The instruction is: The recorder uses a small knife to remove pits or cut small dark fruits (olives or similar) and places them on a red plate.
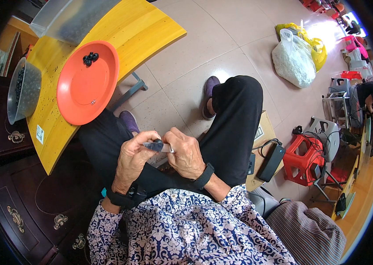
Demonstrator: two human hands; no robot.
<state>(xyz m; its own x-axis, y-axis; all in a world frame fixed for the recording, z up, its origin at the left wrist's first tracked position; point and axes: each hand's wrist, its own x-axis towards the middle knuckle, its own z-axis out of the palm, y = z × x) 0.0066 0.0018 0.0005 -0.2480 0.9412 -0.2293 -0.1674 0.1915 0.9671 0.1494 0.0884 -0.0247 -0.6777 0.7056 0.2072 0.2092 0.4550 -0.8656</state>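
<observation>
Both my hands meet above my lap. My left hand (134, 153) is closed, pinching a small dark rounded piece (154, 145) between thumb and fingers. My right hand (185, 152) is wrapped round a short flat metal blade (167, 148), its handle hidden in the fist. Blade and dark piece touch or overlap; which lies on top I cannot tell. To the left, an orange-red plate (74, 95) rests on the yellow table (151, 28), with several small black round pieces (90, 58) grouped near its far edge and tiny bits near its near edge.
A clear tub (31, 88) of dark pieces and a larger translucent bin (69, 22) stand on the table. Dark drawers (18, 194) are at the left. White and yellow bags (294, 62) sit on the floor; a red stool (303, 159) and a cardboard box (263, 132) are at the right.
</observation>
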